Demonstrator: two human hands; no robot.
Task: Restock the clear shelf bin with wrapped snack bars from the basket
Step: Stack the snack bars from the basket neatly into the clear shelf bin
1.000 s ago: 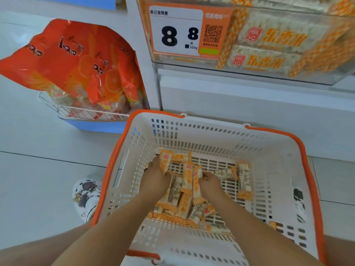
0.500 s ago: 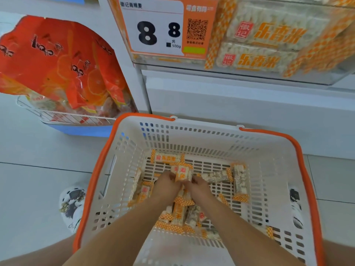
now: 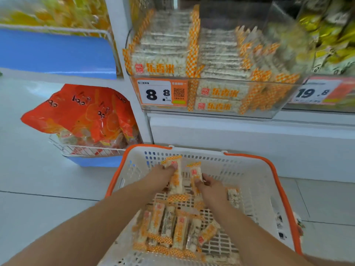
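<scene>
1. Nearest, loose snack bars (image 3: 169, 233) are lying heaped on the floor of the basket (image 3: 276, 191); others could be dragged out over its rim if wrapper ends are being snagged by a rising handful.
2. Above them, one bar is being pinched upright by the left hand (image 3: 162, 172), and another is being gripped by the right hand (image 3: 210, 186) — both held only by thin wrapper, so either could be dropped.
3. Farthest, the clear shelf bin (image 3: 217, 110) is already being filled close to its front lip — added bars are likely being placed where they may slide off the stacked rows.
</scene>
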